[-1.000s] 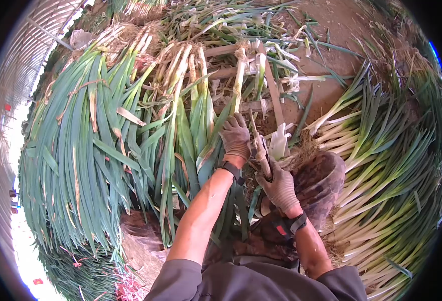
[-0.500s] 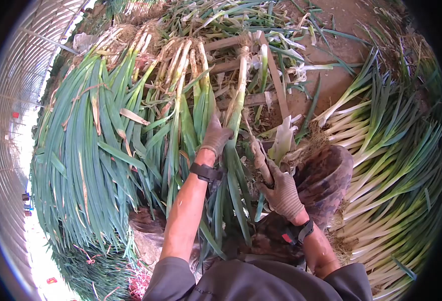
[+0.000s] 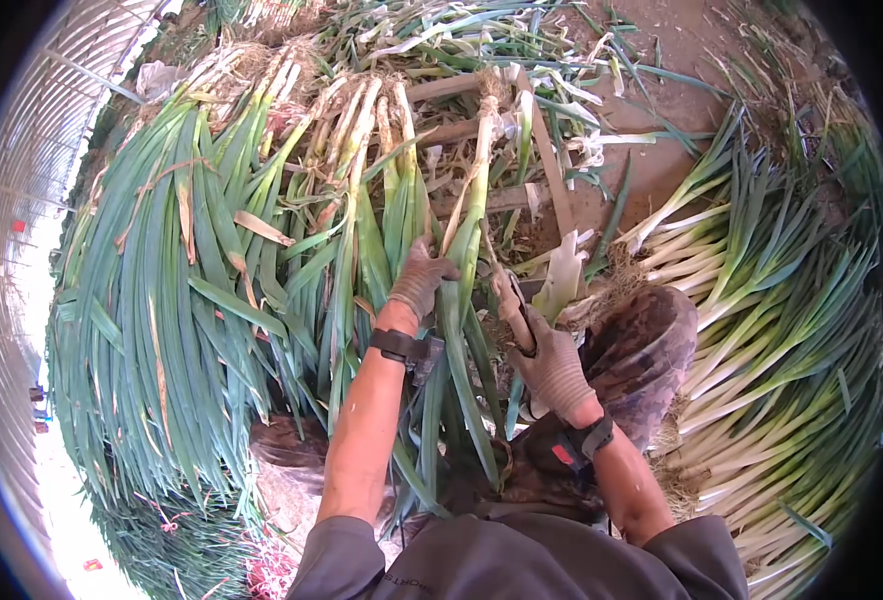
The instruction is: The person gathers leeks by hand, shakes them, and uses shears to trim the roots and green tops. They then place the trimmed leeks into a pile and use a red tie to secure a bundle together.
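Observation:
My left hand (image 3: 423, 278), in a ribbed work glove, closes on the green part of a large leek (image 3: 478, 180). This leek's rooted end points away from me, and its leaves hang down toward my lap. My fingertips are partly hidden among the leaves. Just to the right, my gloved right hand (image 3: 553, 372) is wrapped round a stick-like tan tool (image 3: 510, 306). The tool narrows toward its far tip, close beside the leek; I cannot make out its exact kind. Left of my left hand lie more unpeeled leeks (image 3: 358, 130), roots away from me.
A thick pile of leeks (image 3: 161, 290) fills the left side. Cleaned leeks with white stems (image 3: 751, 400) are stacked at the right. A wooden frame (image 3: 546, 150) stands ahead, with leaf scraps (image 3: 461, 35) beyond it. My camouflage-clad knee (image 3: 646, 335) is beside the right pile.
The view has shifted slightly. My left hand stays at the leek, and my right hand keeps the tool in nearly the same place beside it.

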Demonstrator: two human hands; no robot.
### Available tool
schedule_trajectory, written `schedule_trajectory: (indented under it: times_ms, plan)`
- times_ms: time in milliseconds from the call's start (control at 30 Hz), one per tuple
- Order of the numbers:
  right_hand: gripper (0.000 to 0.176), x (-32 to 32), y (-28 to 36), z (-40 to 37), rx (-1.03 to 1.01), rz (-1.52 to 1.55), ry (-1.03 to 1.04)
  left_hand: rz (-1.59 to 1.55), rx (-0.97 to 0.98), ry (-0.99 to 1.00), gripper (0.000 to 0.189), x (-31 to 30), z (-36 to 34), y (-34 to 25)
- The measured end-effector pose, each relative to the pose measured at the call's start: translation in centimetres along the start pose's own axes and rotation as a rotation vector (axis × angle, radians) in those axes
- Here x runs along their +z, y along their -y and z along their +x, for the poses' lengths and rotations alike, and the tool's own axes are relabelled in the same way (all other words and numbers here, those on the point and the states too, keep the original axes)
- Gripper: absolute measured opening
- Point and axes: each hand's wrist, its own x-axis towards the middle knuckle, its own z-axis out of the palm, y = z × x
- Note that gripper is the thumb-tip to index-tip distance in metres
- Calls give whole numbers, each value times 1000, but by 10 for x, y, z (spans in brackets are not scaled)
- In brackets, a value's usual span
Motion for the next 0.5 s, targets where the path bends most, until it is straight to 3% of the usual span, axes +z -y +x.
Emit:
schedule_trajectory:
  times_ms: [133,367,500]
  plan:
    - [61,4,-1,15,-79,-20,-71,24,-5,12,81,-3,-1,-4]
    - [50,6,1,51,-17,-91,-102,-50,-28,29,82,-8,1,-2]
    - [44,3,2,82,-9,-76,-137,-126,-25,39,73,-7,-3,-4]
